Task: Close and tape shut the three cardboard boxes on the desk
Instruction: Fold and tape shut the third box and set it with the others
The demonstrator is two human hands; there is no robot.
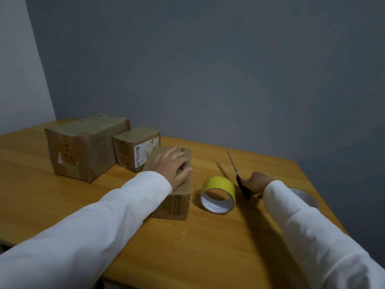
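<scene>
Pinning the near box [177,197] flat: left hand [174,166] lies palm-down on its top, fingers fairly straight and spread, pressing, not gripping. Right hand [257,181] is curled round the handles of the scissors [237,174], blades pointing up and away from it; can't tell whether the blades are parted. Yellow tape roll [218,195] stands on edge on the desk [208,247], between the two hands, just beside the box, untouched. No yellow strip visible on the box under the left hand, so I judge this one closed but unsealed. Other two boxes, the big box [83,147] and the small box [136,148], sit beyond the left hand, touching or nearly so; both show brownish tape on top. To do it well: keep the left palm over the seam so the flaps stay down, park the scissors to the right within reach, pull tape with the freed hand, lay it along the seam, overhang both ends, then cut. A second roll [306,198] peeks from behind the right sleeve.
</scene>
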